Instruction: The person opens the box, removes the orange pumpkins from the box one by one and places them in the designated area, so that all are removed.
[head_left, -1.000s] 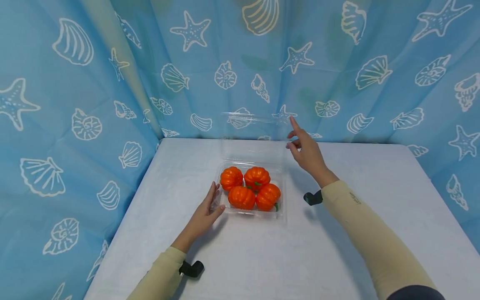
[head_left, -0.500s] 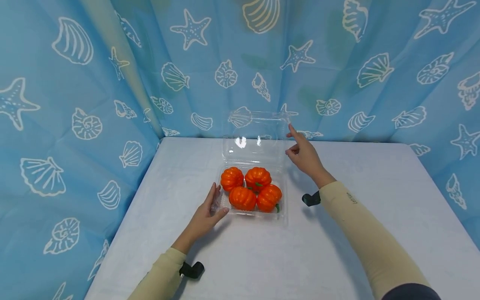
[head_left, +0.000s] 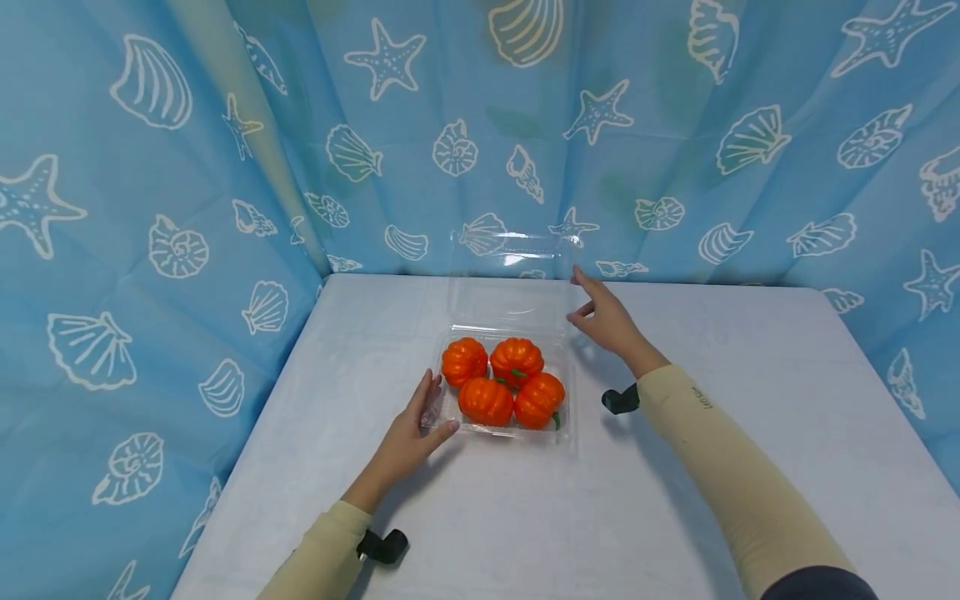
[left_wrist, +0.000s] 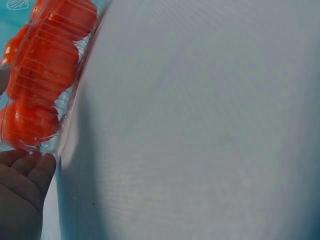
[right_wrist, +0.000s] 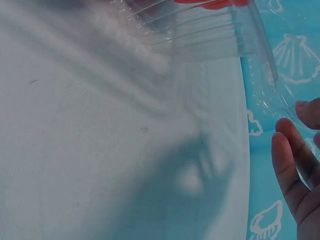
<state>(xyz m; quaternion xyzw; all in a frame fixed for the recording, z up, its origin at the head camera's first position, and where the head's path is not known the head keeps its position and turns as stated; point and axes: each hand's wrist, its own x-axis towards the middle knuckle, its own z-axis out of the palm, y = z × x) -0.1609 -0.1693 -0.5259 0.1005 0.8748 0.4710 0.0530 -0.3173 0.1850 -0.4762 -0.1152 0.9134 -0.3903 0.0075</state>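
Several small orange pumpkins (head_left: 486, 402) with green stems sit in a clear plastic clamshell box (head_left: 480, 429) on the table. Its hinged lid (head_left: 510, 283) stands raised at the back. My left hand (head_left: 405, 433) rests against the box's near left corner, fingers extended along the left side and thumb at the front. In the left wrist view its fingers (left_wrist: 42, 170) lie right at the box's end. My right hand (head_left: 611, 321) is at the lid's right edge, index finger and thumb spread apart. The right wrist view shows the fingertips (right_wrist: 285, 150) close to the clear lid edge.
A white cloth covers the table (head_left: 510, 517). Behind it and on the left hangs a blue curtain (head_left: 300, 125) printed with white shells and starfish. A black wrist camera mount (head_left: 382, 546) sticks out from the left sleeve, another from the right.
My right hand has moved slightly down and toward me along the lid's right edge, and the raised lid has shifted a little. The left hand and the pumpkins stay nearly in place.
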